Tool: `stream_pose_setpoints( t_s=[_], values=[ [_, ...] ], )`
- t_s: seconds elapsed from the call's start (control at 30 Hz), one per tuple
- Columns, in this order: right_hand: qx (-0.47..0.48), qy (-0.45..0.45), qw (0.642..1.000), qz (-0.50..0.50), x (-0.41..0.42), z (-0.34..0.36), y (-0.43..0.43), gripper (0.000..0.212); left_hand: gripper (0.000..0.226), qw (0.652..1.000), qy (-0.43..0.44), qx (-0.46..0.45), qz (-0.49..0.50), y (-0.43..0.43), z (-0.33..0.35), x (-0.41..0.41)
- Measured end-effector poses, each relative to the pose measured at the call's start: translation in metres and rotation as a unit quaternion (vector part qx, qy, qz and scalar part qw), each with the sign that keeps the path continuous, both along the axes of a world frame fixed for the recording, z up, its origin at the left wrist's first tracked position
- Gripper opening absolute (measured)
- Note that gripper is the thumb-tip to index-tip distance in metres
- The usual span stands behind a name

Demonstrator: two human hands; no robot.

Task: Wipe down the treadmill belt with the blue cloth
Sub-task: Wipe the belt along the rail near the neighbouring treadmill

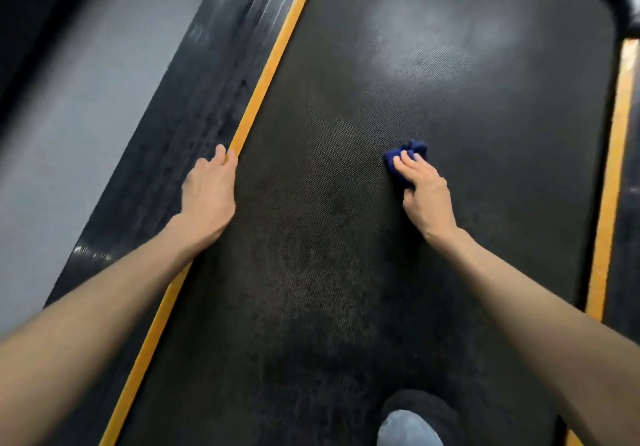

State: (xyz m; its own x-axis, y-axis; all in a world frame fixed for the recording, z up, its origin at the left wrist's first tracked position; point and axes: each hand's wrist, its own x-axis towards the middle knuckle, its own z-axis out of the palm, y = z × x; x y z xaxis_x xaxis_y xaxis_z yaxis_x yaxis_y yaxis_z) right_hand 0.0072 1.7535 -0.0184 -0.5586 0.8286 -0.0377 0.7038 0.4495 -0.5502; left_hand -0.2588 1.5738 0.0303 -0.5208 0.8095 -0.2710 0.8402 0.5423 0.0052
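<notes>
The treadmill belt (pixel 346 238) runs lengthwise from the near bottom edge up and slightly right toward the far end, flanked by two orange stripes, one on the left (pixel 249 123) and one on the right (pixel 606 203). One blue cloth (pixel 407 155) lies bunched on the belt, right of its centre line. The right hand (pixel 424 193) presses down on it, fingers curled over the cloth. The left hand (pixel 207 193) rests well apart at the left stripe, fingers bent over the belt's edge.
</notes>
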Motion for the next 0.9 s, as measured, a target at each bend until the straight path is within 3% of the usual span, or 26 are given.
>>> stream_pose_setpoints(
  t_s=[0.13, 0.23, 0.33, 0.43, 0.6, 0.67, 0.73, 0.83, 0.9],
  values=[
    [-0.029, -0.078, 0.996, -0.023, 0.018, 0.016, -0.029, 0.065, 0.075, 0.989, -0.094, 0.055, 0.101, -0.005, 0.01, 0.0],
    [-0.078, -0.177, 0.981, -0.033, 0.004, 0.035, -0.036, 0.062, 0.073, 0.989, -0.096, 0.059, 0.094, -0.006, 0.014, 0.008],
    [-0.105, -0.231, 0.967, 0.03, -0.004, 0.046, -0.025, 0.056, 0.076, 0.99, -0.098, 0.053, 0.09, -0.004, 0.017, 0.009],
    [-0.106, -0.165, 0.98, 0.022, 0.024, 0.04, -0.029, 0.065, 0.076, 0.99, -0.113, 0.047, 0.075, -0.007, 0.012, 0.0],
    [-0.016, -0.061, 0.983, -0.174, 0.027, 0.0, -0.104, 0.069, 0.079, 0.994, -0.093, 0.049, 0.044, -0.005, 0.004, -0.002],
    [-0.008, -0.03, 0.993, -0.115, -0.006, -0.012, -0.136, 0.071, 0.084, 0.995, -0.079, 0.041, 0.053, -0.003, 0.002, 0.001],
    [0.012, -0.011, 0.999, 0.04, -0.027, -0.017, -0.16, 0.067, 0.084, 0.995, -0.066, 0.038, 0.057, -0.003, 0.001, 0.003],
    [0.079, -0.026, 0.959, 0.272, -0.015, -0.014, -0.157, 0.05, 0.082, 0.996, -0.063, 0.051, 0.037, -0.008, -0.001, 0.0],
    [0.083, -0.036, 0.96, 0.266, 0.016, -0.013, -0.121, 0.048, 0.076, 0.995, -0.074, 0.057, 0.026, -0.01, -0.004, -0.003]
  ],
)
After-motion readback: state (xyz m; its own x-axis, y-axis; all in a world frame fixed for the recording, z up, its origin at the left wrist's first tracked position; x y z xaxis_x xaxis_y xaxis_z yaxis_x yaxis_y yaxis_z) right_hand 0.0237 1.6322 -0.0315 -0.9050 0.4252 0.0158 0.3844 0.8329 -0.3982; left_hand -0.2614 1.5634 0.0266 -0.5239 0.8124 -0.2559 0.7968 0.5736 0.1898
